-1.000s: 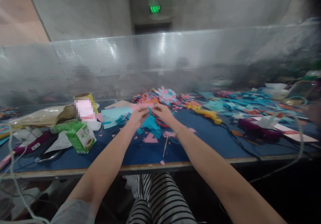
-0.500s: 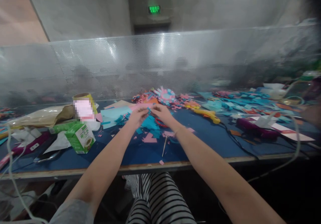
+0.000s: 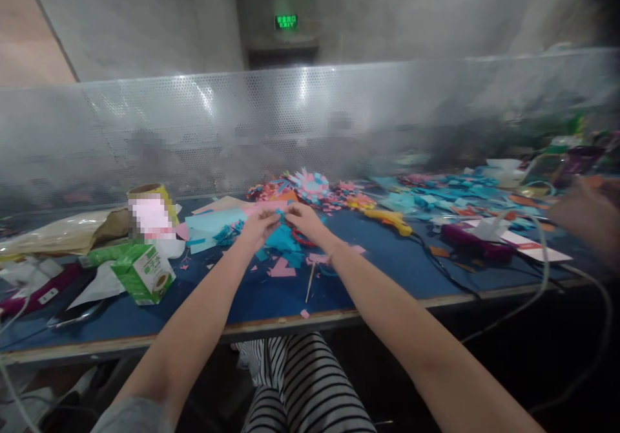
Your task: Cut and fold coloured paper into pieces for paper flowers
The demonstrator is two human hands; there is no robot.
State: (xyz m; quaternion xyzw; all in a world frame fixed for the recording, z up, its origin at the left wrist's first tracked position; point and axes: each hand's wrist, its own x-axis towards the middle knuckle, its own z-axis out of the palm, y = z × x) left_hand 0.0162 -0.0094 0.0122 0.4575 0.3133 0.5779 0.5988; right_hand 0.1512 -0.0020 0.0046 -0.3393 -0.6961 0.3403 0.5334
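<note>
Though small, blue paper (image 3: 280, 214) between grips (image 3: 261, 226) (image 3: 303, 219)

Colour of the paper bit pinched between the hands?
Blue. The paper bit shows best in the head view.

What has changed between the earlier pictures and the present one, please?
The view turned slightly right, so the whole scene sits further left. At the right edge, another person's blurred hand or forearm shows more fully. Nothing was visibly taken or let go: the left hand and right hand still pinch a small blue paper piece. The green carton and yellow glue gun stayed in place.
</note>
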